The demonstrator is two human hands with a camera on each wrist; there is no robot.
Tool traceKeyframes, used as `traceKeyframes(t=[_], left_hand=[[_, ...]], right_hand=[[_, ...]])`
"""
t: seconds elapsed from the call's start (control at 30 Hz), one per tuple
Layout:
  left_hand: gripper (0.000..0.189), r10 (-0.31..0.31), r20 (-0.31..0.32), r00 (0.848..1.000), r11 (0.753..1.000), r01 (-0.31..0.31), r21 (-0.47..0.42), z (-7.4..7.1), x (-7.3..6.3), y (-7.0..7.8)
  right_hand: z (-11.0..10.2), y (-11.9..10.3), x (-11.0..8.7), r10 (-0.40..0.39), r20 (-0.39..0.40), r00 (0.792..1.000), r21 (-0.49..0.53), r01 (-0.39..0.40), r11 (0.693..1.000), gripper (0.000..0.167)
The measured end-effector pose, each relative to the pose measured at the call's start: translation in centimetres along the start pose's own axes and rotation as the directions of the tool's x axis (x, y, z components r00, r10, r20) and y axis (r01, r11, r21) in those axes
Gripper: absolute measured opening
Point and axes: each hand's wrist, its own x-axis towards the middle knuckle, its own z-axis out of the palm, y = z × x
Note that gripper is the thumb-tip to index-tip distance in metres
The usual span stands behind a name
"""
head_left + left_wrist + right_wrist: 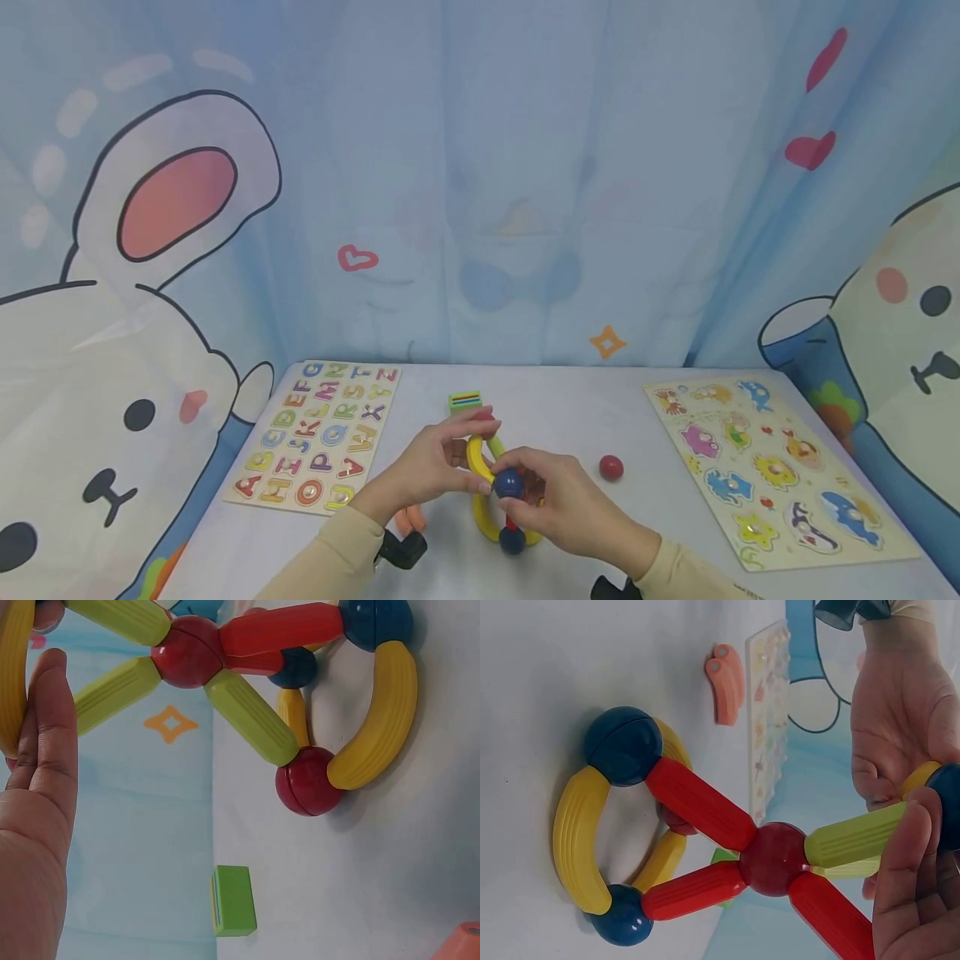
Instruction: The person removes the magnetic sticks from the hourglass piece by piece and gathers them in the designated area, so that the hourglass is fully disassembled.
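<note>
A toy structure of magnetic balls and rods stands on the table. Its base has yellow curved rods (379, 720), blue balls (622, 746) and a red ball (307, 781). Red rods (701, 802) and light green rods (251, 716) meet at a central red ball (775, 859). My left hand (438, 458) holds an upper yellow curved rod (477, 457), its fingers reaching over a red ball at the top. In my right hand (566, 500), a blue ball (509, 482) is pinched at the end of that rod; the fingers partly hide the joint.
A loose red ball (611, 467) lies right of the structure. Behind it sits a green striped block (465, 401); orange curved pieces (725, 684) lie by the left forearm. An alphabet board (318, 437) is at left, an animal puzzle board (780, 475) at right.
</note>
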Motion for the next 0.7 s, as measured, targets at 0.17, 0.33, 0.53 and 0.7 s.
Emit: traceKeyframes(t=[0.17, 0.33, 0.53, 0.7], left_hand=[[0.072, 0.014, -0.007, 1.0, 1.0, -0.014, -0.017, 0.1, 0.02, -0.01], [0.071, 0.013, -0.016, 1.0, 0.999, -0.013, -0.032, 0.23, 0.03, 0.03], [0.072, 0.007, -0.02, 1.0, 0.999, -0.008, -0.034, 0.27, -0.05, 0.17], [0.072, 0.007, -0.021, 1.0, 0.999, -0.008, -0.033, 0.26, -0.06, 0.17]], right_hand=[[-0.06, 0.01, 0.08, 0.018, 0.002, 1.0, -0.003, -0.018, 1.0, 0.03], [-0.07, 0.07, 0.11, 0.029, -0.003, 1.0, 0.026, -0.029, 0.999, 0.031], [-0.07, 0.47, 0.04, 0.01, 0.004, 1.0, 0.104, -0.01, 0.995, 0.033], [-0.13, 0.69, -0.13, 0.035, 0.002, 0.999, 0.175, -0.035, 0.984, 0.032]])
